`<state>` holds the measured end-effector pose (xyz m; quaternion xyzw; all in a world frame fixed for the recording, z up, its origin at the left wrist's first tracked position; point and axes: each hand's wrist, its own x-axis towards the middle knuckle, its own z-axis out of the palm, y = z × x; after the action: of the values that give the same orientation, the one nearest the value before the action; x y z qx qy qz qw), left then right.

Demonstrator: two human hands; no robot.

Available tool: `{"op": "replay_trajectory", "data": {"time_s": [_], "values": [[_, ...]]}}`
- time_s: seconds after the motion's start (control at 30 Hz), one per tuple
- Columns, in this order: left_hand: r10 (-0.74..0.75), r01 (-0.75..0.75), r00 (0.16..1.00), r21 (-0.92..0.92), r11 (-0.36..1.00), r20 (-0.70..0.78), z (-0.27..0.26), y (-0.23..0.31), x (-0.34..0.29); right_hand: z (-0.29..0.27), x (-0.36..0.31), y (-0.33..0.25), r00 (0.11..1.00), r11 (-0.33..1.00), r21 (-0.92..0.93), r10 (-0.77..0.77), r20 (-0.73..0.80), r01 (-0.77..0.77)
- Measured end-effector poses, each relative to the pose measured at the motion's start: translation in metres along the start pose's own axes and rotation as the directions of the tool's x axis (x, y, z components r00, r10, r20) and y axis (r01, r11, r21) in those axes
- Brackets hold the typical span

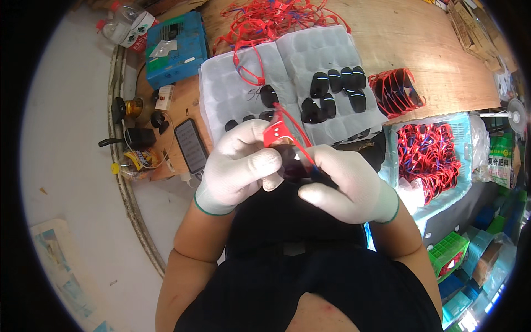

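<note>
In front of my body I hold a pair of red sunglasses (278, 133) with both hands, in white gloves with green cuffs. My left hand (235, 166) pinches it at one end, thumb and fingers closed around the red front. The fingers of my right hand (354, 185) close on its other end, with the thumb lower down. A dark lens (293, 161) shows between the hands; whether it is fully seated in the frame I cannot tell. Just beyond lie white padded sheets (238, 102) with several loose dark lenses (319, 84) and a single red frame (259, 77).
A tangled heap of red frames (276, 22) covers the table's far side. Lensed glasses (395, 93) stand in a row at right, above a light-blue crate (464, 157) full of red glasses. At left are a blue box (177, 50), a phone (191, 145) and bottles (124, 27).
</note>
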<state>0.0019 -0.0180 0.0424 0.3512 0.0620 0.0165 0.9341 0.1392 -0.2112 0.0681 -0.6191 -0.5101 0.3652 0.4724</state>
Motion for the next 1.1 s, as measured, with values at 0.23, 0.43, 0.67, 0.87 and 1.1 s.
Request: {"op": "replay_trajectory", "data": {"time_s": [0.23, 0.43, 0.67, 0.87, 1.1], "values": [[0.017, -0.017, 0.998, -0.016, 1.000, 0.059, 0.013, -0.010, 0.008, -0.005, -0.007, 0.013, 0.999, 0.934, 0.356, -0.036, 0.022, 0.026], [-0.021, 0.020, 0.995, -0.005, 1.000, -0.102, 0.014, -0.017, 0.006, 0.001, -0.009, 0.008, 0.994, 0.917, 0.394, 0.094, -0.054, -0.066], [0.055, -0.054, 0.986, 0.006, 0.998, -0.160, 0.007, -0.025, 0.009, 0.008, -0.003, 0.007, 0.974, 0.967, 0.226, 0.153, -0.166, -0.113], [0.052, -0.044, 0.992, 0.073, 0.996, -0.114, 0.011, -0.018, 0.003, -0.005, -0.003, 0.012, 0.998, 0.961, 0.272, 0.062, -0.014, -0.056], [0.035, -0.034, 0.995, 0.018, 0.999, -0.088, 0.010, -0.025, 0.001, 0.003, -0.007, 0.009, 0.983, 0.959, 0.260, 0.148, -0.113, -0.114]]}}
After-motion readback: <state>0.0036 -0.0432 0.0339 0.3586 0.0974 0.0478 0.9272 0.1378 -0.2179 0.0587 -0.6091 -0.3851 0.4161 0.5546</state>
